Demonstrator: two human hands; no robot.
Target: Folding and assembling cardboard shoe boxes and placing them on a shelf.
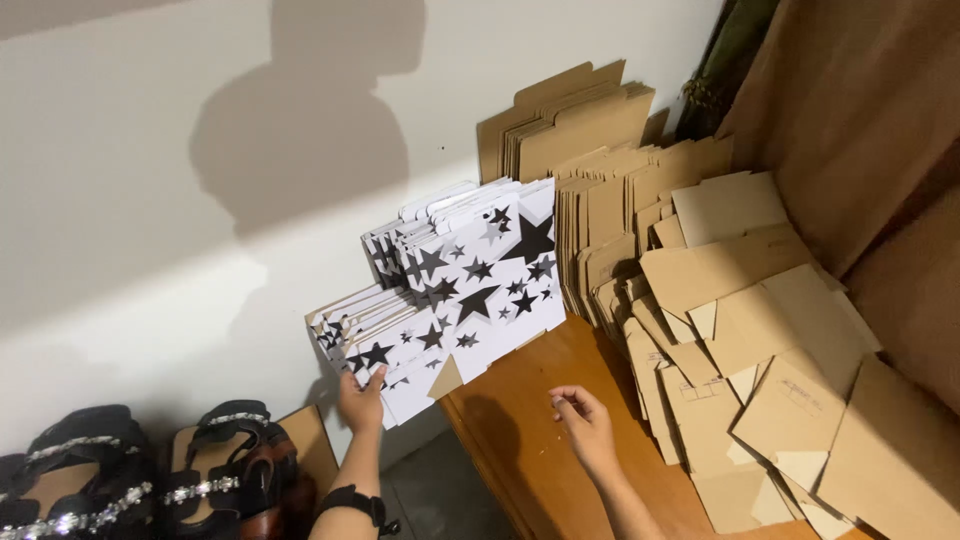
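Note:
My left hand (361, 400) grips the lower corner of a stack of flat white cardboard sheets printed with black stars (470, 285), which lean against the wall at the end of a wooden table (520, 440). A black band sits on that wrist. My right hand (585, 425) hovers over the tabletop with its fingers loosely curled and nothing in them, a little to the right of the star sheets.
Plain brown flat cardboard blanks (740, 300) stand and spill in heaps across the table's right side. Black sandals with sparkly straps (150, 470) sit on a low shelf at the lower left. A brown curtain (860, 130) hangs at the right.

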